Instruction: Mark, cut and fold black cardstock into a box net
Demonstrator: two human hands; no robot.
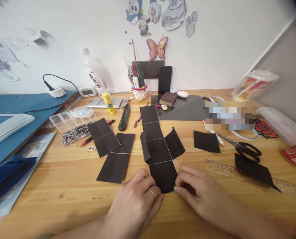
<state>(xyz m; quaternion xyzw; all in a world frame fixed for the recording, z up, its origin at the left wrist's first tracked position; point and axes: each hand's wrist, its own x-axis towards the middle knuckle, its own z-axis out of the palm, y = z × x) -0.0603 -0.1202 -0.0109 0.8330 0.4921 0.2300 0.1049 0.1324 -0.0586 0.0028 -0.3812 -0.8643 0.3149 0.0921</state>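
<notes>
A black cross-shaped paper cutout with pale fold lines lies on the desk in front of me. Its two side flaps stand up, and the near panel curves at its edge. My left hand, with a gold ring, is closed on the near left corner of that panel. At the right edge, my right hand pinches the same panel between thumb and fingers. Two creased black paper strips overlap to the left. On the right are a small black paper square and another black piece.
Black-handled scissors and a clear ruler lie to the right. Beyond the cutout are a box cutter, a yellow glue stick, a pen cup and a phone. Metal rings sit left.
</notes>
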